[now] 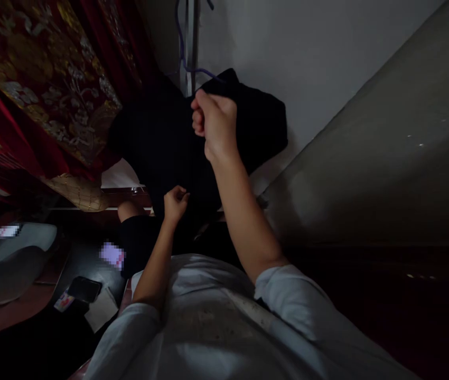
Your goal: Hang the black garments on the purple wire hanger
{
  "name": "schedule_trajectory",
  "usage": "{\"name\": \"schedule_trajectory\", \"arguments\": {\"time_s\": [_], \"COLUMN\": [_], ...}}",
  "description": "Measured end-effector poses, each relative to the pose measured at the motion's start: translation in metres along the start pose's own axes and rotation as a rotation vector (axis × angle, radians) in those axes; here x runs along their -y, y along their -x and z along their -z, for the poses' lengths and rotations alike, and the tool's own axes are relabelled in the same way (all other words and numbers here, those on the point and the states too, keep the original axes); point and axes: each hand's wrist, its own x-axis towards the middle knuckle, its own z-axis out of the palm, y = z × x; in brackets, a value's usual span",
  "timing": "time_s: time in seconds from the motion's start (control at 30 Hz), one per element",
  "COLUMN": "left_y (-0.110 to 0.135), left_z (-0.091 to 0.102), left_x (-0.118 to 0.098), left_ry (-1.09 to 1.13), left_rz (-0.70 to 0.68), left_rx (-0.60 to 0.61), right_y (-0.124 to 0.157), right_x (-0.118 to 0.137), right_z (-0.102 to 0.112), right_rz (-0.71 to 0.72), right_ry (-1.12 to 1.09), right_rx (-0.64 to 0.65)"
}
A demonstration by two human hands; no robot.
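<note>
— What have your hands got?

— My right hand is a fist bunched on the top of a black garment, far centre, just under a purple hanger. My left hand, nearer and lower, pinches its bottom edge.

— And the room?

— Dim. Red and gold embroidered cloth hangs far left, a plain white wall behind, and a dark phone lies near left on the floor.
</note>
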Motion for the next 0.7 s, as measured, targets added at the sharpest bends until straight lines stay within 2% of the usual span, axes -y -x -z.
{"name": "schedule_trajectory", "arguments": {"time_s": [0.1,0.17,0.2,0.33,0.4,0.47,0.53,0.57,0.63,0.7], "left_y": [-0.013,-0.027,-0.036,-0.085,-0.111,-0.131,-0.142,-0.143,-0.14,-0.136], "left_z": [0.005,0.017,0.024,0.056,0.068,0.073,0.073,0.072,0.071,0.078], "left_x": [-0.012,-0.039,-0.057,-0.141,-0.17,-0.183,-0.184,-0.183,-0.184,-0.188], "left_ry": [-0.015,-0.005,0.018,0.04,-0.062,-0.142,-0.221,-0.27,-0.357,-0.358], "left_rz": [-0.025,-0.155,-0.272,-0.716,-0.924,-1.004,-0.997,-0.982,-0.979,-1.002], "left_rx": [0.131,0.204,0.197,-0.089,-0.083,0.026,0.108,0.111,0.062,-0.062], "right_y": [-0.012,-0.012,-0.012,-0.009,-0.008,-0.01,-0.014,-0.016,-0.018,-0.011], "right_x": [0.012,0.011,0.01,0.014,0.019,0.019,0.009,0.001,-0.021,-0.046], "right_z": [-0.006,-0.003,-0.001,0.005,0.007,0.009,0.012,0.014,0.02,0.028], "right_rz": [0.059,0.053,0.049,0.029,0.077,0.144,0.191,0.197,0.187,0.137], "right_ry": [0.047,0.086,0.098,0.162,0.185,0.226,0.3,0.346,0.422,0.464], "right_rx": [0.061,0.068,0.067,0.087,0.111,0.127,0.126,0.112,0.072,0.04]}}
